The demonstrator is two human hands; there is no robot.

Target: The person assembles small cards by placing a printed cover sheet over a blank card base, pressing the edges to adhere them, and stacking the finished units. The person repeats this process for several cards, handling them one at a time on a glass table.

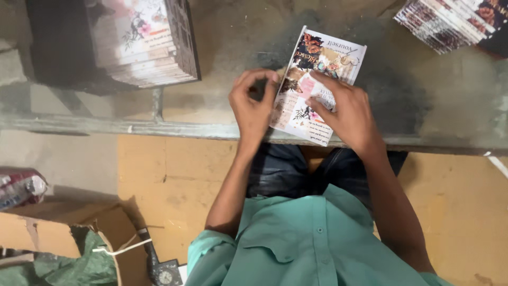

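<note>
- On the near edge of the worktop, centre of view: one printed card (317, 85), white ground with dark floral panels and a pink patch, lying flat and turned at a slant, its lower corner reaching the table edge.
- Right hand (344, 108): laid palm-down over the card's lower right part, fingers spread and pressing on its face; not closed around anything.
- Left hand (254, 103): just beside the card's left edge, fingers curled inward with thumb and fingertips pinched together at that edge; whether something small is held in the pinch cannot be told.
- Stack of printed cards (145, 42), upper left: tall pile with the same floral print on top, standing well apart from the hands, a dark shadow to its left.
- Second stack of cards (450, 21), upper right corner: fanned and tilted, partly cut off by the frame, well apart from the hands.
- Worktop (423, 100): grey, dusty, worn surface with a metal strip along its near edge; nothing lies between the hands and either stack.
- Person: seated, green button shirt (312, 243) with short sleeves, dark trousers (280, 169) showing under the table edge.
- Floor (169, 185): yellow-ochre, scuffed, beneath the table.
- Cardboard box (58, 233), lower left: open, green cloth or plastic inside, a white cord across its flap.
- Plastic-wrapped bundle (18, 188), far left, red and white, partly out of view.
- Small dark object with a round dial (165, 274) on the floor beside the box.
</note>
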